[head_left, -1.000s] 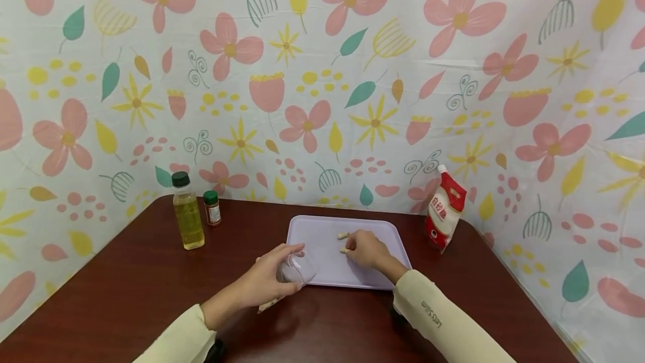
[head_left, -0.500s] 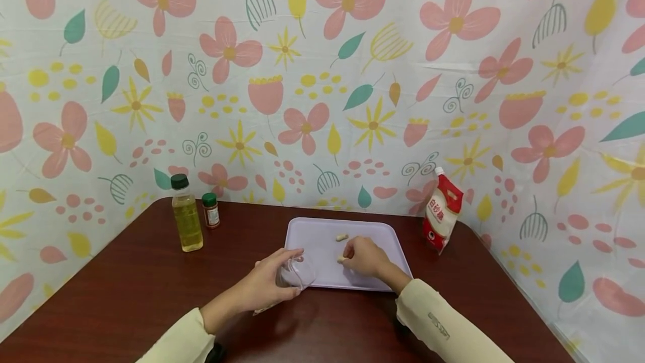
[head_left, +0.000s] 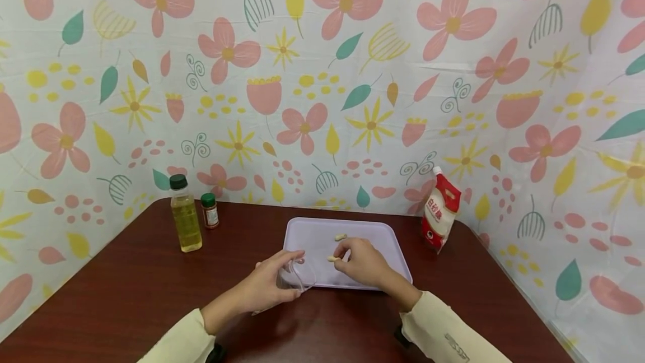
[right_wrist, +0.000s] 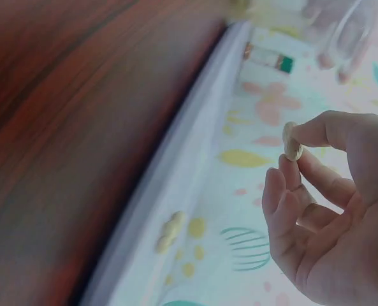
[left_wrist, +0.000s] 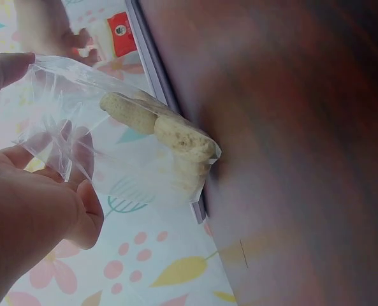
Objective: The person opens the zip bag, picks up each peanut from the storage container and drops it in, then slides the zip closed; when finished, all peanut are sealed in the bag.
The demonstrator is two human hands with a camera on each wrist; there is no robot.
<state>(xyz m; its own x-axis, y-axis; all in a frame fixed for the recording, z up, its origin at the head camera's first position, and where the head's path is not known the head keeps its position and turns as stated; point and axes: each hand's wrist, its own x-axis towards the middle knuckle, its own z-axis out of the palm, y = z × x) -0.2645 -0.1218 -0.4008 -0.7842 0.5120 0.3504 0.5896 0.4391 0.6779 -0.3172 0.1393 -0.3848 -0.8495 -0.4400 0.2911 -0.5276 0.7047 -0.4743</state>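
My right hand (head_left: pixel 367 262) pinches a peanut in its shell (right_wrist: pixel 292 141) between thumb and forefinger, raised a little over the lilac tray (head_left: pixel 308 234). Another unshelled peanut (head_left: pixel 341 237) lies on the tray just beyond that hand. At the tray's near left corner, my left hand (head_left: pixel 262 285) holds a clear plastic bag (left_wrist: pixel 67 73) with its mouth spread between thumb and fingers. Several peanuts (left_wrist: pixel 185 140) sit at the bottom of the bag in the left wrist view. In the head view the bag's lower part is mostly hidden behind the left hand.
A bottle of yellow oil (head_left: pixel 186 220) and a small green-capped jar (head_left: pixel 210 212) stand at the back left of the dark wooden table (head_left: pixel 126 296). A red and white pouch (head_left: pixel 440 212) stands at the back right. A flowered cloth hangs behind.
My right hand has picked the nearer peanut up off the tray and shifted slightly left toward the bag. My left hand stays nearly in place with the bag.
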